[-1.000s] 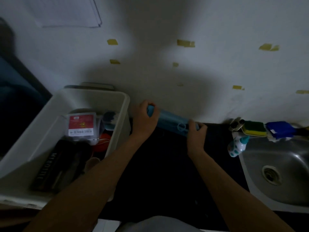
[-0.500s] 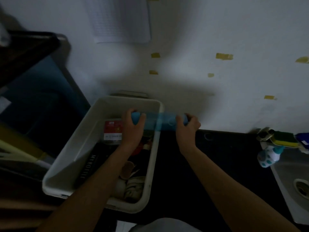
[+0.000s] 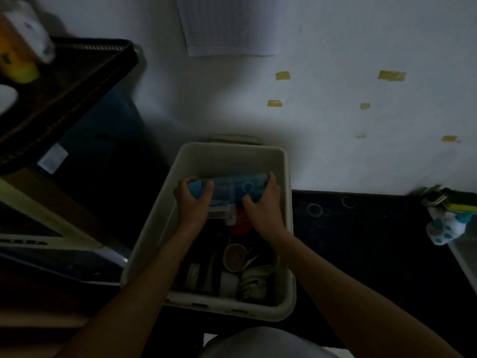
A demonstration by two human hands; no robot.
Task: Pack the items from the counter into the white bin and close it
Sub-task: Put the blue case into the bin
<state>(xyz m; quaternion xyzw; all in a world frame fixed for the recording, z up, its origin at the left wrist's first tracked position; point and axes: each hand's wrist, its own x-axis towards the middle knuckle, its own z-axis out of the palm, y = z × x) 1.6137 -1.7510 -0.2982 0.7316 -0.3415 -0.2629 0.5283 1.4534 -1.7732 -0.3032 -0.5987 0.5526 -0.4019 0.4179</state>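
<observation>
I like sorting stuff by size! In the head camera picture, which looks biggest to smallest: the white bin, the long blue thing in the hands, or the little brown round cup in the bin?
1. White plastic bin, by far the largest.
2. Long blue plastic case, held across the bin by both hands.
3. Small brown round cup, the smallest.

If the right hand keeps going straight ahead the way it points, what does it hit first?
Probably the far inner wall of the white bin: the right hand, gripping the blue case, points toward it. Depth is unclear.
</observation>
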